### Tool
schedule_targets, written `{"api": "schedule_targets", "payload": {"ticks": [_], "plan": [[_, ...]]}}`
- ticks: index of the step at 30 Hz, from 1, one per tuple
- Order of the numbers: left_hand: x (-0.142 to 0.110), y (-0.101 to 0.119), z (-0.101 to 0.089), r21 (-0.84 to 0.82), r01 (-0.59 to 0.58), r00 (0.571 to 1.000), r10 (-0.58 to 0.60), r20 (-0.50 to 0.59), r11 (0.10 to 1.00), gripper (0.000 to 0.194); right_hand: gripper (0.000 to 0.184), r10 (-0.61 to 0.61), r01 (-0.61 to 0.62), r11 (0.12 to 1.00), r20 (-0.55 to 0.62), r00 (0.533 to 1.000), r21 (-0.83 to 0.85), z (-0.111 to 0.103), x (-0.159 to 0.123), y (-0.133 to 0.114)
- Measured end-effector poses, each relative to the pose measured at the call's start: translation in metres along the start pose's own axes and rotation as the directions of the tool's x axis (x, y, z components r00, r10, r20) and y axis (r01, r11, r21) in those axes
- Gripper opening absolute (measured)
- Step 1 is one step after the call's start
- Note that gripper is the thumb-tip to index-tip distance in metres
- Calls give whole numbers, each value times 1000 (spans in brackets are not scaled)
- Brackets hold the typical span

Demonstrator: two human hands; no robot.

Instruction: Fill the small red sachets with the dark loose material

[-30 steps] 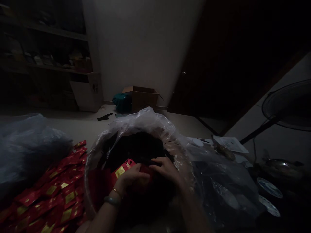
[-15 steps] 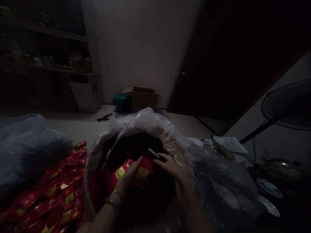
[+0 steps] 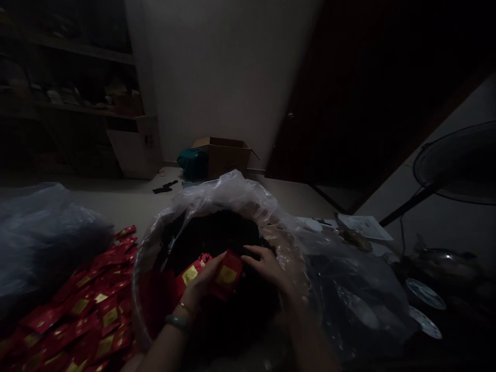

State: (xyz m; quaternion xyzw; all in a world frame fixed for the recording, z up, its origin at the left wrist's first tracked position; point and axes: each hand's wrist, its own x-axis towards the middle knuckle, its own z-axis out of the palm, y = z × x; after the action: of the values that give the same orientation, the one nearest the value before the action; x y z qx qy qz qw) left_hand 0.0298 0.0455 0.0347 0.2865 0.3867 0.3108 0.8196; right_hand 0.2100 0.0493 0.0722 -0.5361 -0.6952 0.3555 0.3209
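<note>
My left hand [image 3: 203, 279] grips a red packet with a gold label [image 3: 227, 275], which stands upright above a large clear plastic bag [image 3: 217, 194]. My right hand [image 3: 267, 268] is just right of the packet, its fingertips close to the packet's edge. Both hands are over the bag's dark contents [image 3: 217, 232], too dim to identify. Another red packet [image 3: 189, 275] lies inside the bag against my left wrist. A bangle and a thin gold bracelet circle that wrist.
Many red gold-labelled packets [image 3: 77, 310] lie heaped left of the bag, beside a grey plastic bag [image 3: 42, 237]. To the right are clear plastic [image 3: 356, 294], papers [image 3: 366, 227], and blue-and-white plates [image 3: 425, 293]. A fan [image 3: 455, 163] stands far right; a cardboard box [image 3: 222, 157] sits beyond.
The red packet has risen from between my hands and now stands upright in my left hand. The small white strip at its top is no longer visible. My right hand has eased slightly away.
</note>
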Motion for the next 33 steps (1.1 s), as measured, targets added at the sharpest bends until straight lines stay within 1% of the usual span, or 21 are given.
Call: {"api": "schedule_targets", "payload": {"ticks": [5,8,13,17,20,23,25,27,29,30,31,33], "plan": [[-2,0,2,21,-3,1000,4,-27,1000,45,37,19,-19,998,-15,1000,-51,-1,1,0],[-3,1,3,29,-15,999,16,-37,999,44,37,-12,13,999,7,1000,-31,0,1,2],[0,0,1,15,-13,999,13,-37,1000,44,39,-12,11,999,-26,1000,-35,3,2,7],[-2,1,4,28,-18,998,20,-56,999,41,38,-26,27,999,3,1000,-28,3,3,5],[-5,2,7,48,-60,995,64,-72,997,37,42,25,-25,1000,4,1000,8,-1,5,8],[-5,3,8,92,-57,998,60,-20,994,41,46,105,-105,994,-12,994,-1,-13,6,21],[-4,2,7,146,-100,995,99,11,984,40,42,153,-153,986,2,988,-61,-24,4,33],[-4,2,6,207,-193,981,195,11,959,34,35,205,-194,973,86,975,-123,-33,1,42],[-4,2,5,251,-266,961,276,-4,931,28,28,216,-191,970,179,960,-149,-37,-1,43],[-5,3,5,264,-287,954,300,-10,921,27,28,195,-172,976,190,962,-135,-37,-1,39],[-5,3,5,280,-302,948,319,-13,911,26,30,160,-144,984,173,972,-102,-34,-1,34],[-6,4,5,338,-328,934,356,-20,882,28,31,72,-72,997,82,994,1,-25,0,20]]}}
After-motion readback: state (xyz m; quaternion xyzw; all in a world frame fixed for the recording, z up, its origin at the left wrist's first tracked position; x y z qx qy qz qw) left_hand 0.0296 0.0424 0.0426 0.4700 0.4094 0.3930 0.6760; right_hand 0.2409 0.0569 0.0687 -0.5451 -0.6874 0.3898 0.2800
